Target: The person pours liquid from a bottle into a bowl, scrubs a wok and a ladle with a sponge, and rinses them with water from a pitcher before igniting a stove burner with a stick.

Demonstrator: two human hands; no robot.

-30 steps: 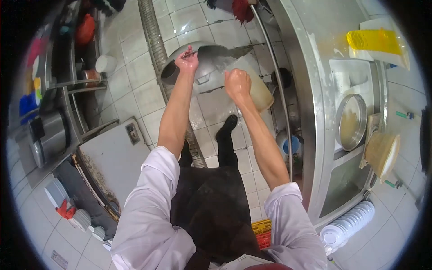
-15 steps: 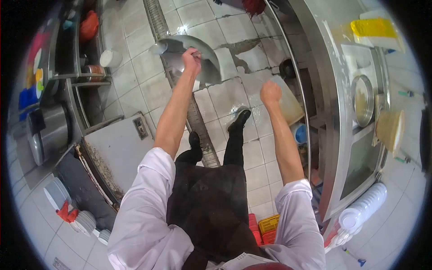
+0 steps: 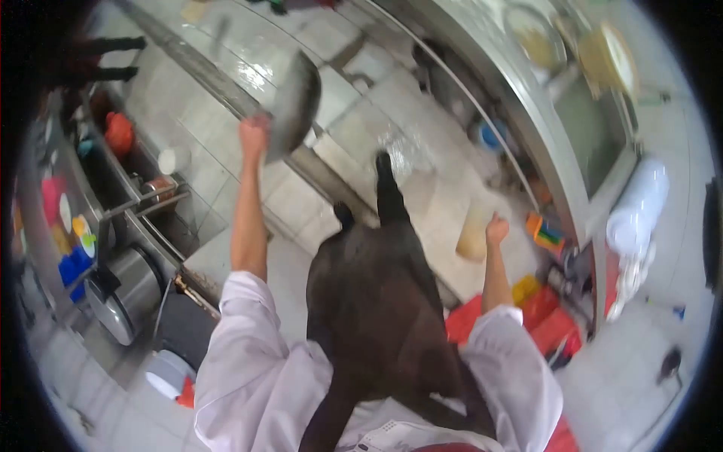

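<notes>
My left hand (image 3: 254, 135) is closed at the near edge of a big grey metal wok (image 3: 296, 104), which hangs tilted nearly on edge above the tiled floor. Motion blurs the wok, and the fingers cover where it is gripped. On the other side my right hand (image 3: 496, 229) is a fist, thumb side up. A pale yellowish slab-like thing (image 3: 472, 232) hangs right beside this fist, toward my legs; its kind is unclear.
A drain channel (image 3: 203, 71) runs across the wet tiles. Along the right stands a steel counter (image 3: 520, 83) with a rail (image 3: 459, 83). Red crates (image 3: 538, 320) stand near my right forearm. Shelves (image 3: 139, 200) and a steel pot (image 3: 124, 294) line the left.
The view has turned and moved forward along the aisle. The wok has swung from lying broad to nearly on edge. The pale slab-like thing has travelled with my right hand.
</notes>
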